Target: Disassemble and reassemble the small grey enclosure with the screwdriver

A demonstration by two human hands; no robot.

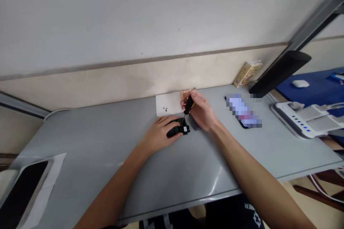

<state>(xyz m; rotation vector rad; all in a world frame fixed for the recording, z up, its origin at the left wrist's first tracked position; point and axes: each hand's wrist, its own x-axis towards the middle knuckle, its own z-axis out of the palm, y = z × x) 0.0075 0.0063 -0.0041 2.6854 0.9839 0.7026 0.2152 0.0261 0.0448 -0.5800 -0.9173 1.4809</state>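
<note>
My left hand (161, 130) is closed around a small opened black device (172, 131), pressing it to the table. Bits of green circuit board and a white label show on the device. My right hand (201, 109) grips a screwdriver (189, 105) with a black and yellow handle. Its thin shaft points down, and the tip meets the device or sits just above it; I cannot tell which. Behind my hands lies a white sheet of paper (168, 102) with several tiny black pieces (165, 109), perhaps screws. A dark grey flat object (195, 124) is partly hidden under my right hand.
A phone (243, 110) with its screen lit lies to the right, beyond it a white power strip (295, 120) with plugs. A yellow carton (247, 73) and a black upright object (281, 71) stand at the back right. A dark-screened tablet (24, 193) lies front left.
</note>
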